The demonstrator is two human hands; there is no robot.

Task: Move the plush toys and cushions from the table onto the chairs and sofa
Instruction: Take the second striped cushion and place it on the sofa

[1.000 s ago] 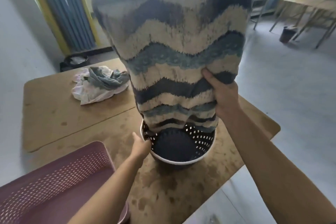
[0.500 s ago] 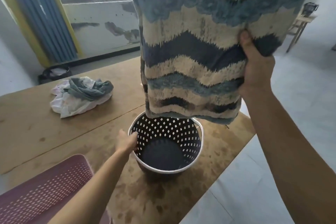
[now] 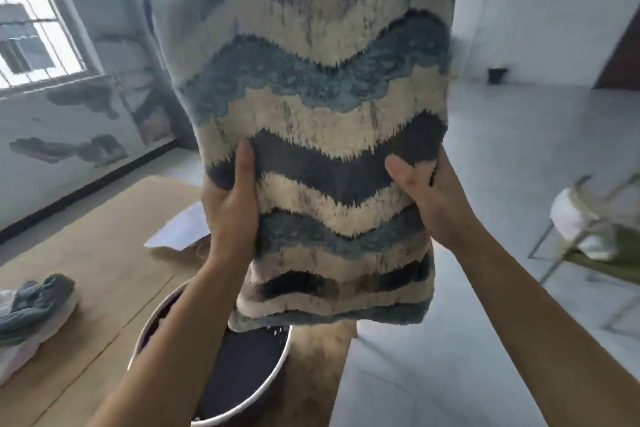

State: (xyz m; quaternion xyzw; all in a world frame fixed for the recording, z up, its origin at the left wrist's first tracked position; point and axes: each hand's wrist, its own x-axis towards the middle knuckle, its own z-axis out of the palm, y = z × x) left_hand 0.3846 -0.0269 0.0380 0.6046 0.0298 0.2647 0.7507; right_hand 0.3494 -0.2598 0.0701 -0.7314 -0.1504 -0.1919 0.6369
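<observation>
Centre of frame: striped cushion [image 3: 311,107] held upright in air above basket [image 3: 242,374] on surface [image 3: 104,253]. Left grip [image 3: 232,204] and right grip [image 3: 429,198] clasp its side edges, thumbs on front. Judged: pick-up done, carry and placing left; chair [image 3: 588,236] stands at right edge.

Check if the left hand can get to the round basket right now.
Probably not yet: the left hand and right hand both grip the striped cushion. The basket sits just below the left forearm, nothing between, so likely yes once it lets go.
</observation>
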